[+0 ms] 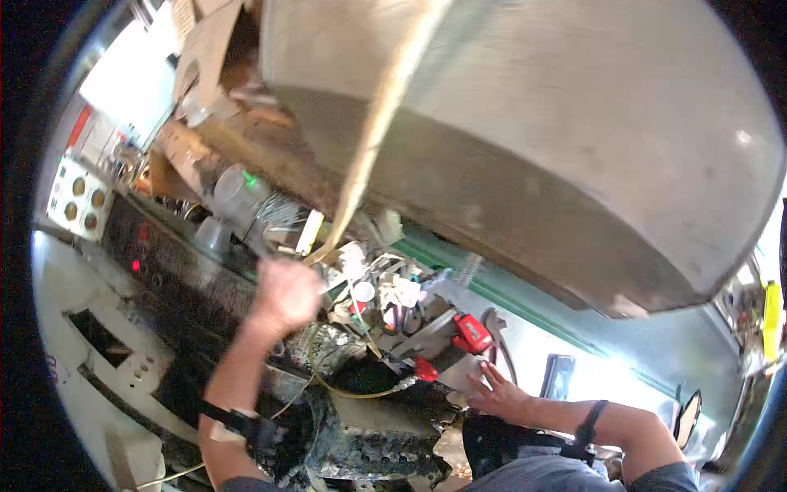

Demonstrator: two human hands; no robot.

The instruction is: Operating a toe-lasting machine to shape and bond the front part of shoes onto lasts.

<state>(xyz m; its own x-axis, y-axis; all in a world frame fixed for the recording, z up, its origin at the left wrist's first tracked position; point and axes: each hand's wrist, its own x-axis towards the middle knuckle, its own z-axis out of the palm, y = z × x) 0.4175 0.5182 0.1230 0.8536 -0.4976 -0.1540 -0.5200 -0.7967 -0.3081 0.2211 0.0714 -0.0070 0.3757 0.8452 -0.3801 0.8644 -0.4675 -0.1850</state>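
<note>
My left hand is raised over the cluttered bench and smeared by motion. Its fingers look curled, but I cannot tell whether anything is in them. The lower end of a long tan rod or hose comes down right beside that hand. On the right, my right hand has its fingers stretched and apart over a light grey flat piece. A red block-shaped tool part lies just beyond those fingers. A smaller red fitting joins a yellowish hose to the left of my right hand.
A large grey metal hood hangs over the far side. Small parts, clear plastic cups and a white cap crowd the bench. A dark phone-like object lies right of my right hand. A round-dialled panel stands at left.
</note>
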